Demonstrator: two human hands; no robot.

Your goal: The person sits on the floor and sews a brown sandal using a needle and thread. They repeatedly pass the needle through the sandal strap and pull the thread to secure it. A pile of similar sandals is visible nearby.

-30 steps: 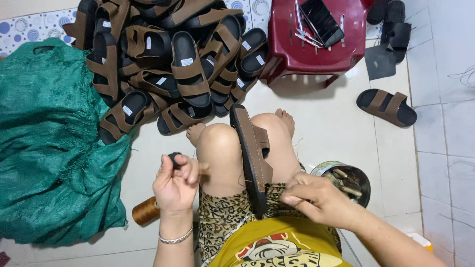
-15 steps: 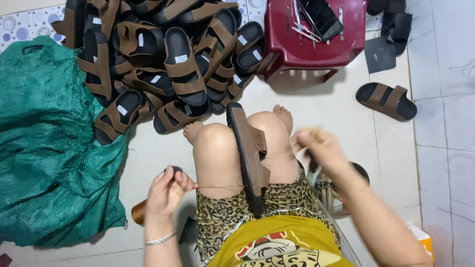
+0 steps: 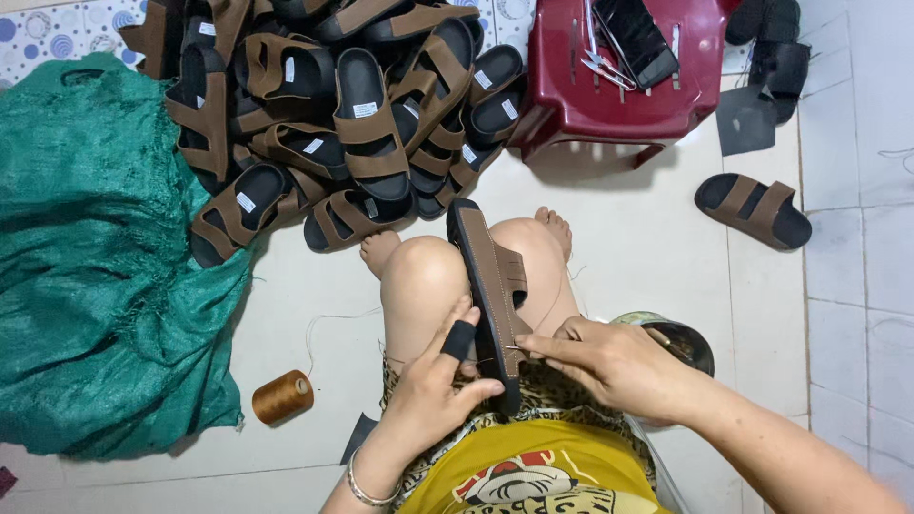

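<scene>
Head view: we note a brown strapped sandal with a black sole point(image 3: 490, 286) clamped on edge between the seated person's knees, lower centre of the frame. The left hand point(image 3: 440, 381), with a black sleeve on its index finger point(image 3: 459, 340), is curled around the near end of the sole and holds it steady. The right hand point(image 3: 609, 360) has its fingers pinched narrow against the strap side; something fine, probably a needle, sits there, but it is too small for us to tell.

We judge the step in hand to be hand-stitching the strap to the sole. The next move would call for a firm push through the thick edge while the left hand braces the sandal.

Compared with half a second ago: the right hand was then lifted out to the right over the round metal tin point(image 3: 681, 338); now it is back on the sandal. The left hand was then off the sandal near the left knee, pinching thread; now it grips the sole.

A spool of tan thread point(image 3: 283, 397) lies lower left, beside the crumpled green woven sack point(image 3: 95, 286).
</scene>
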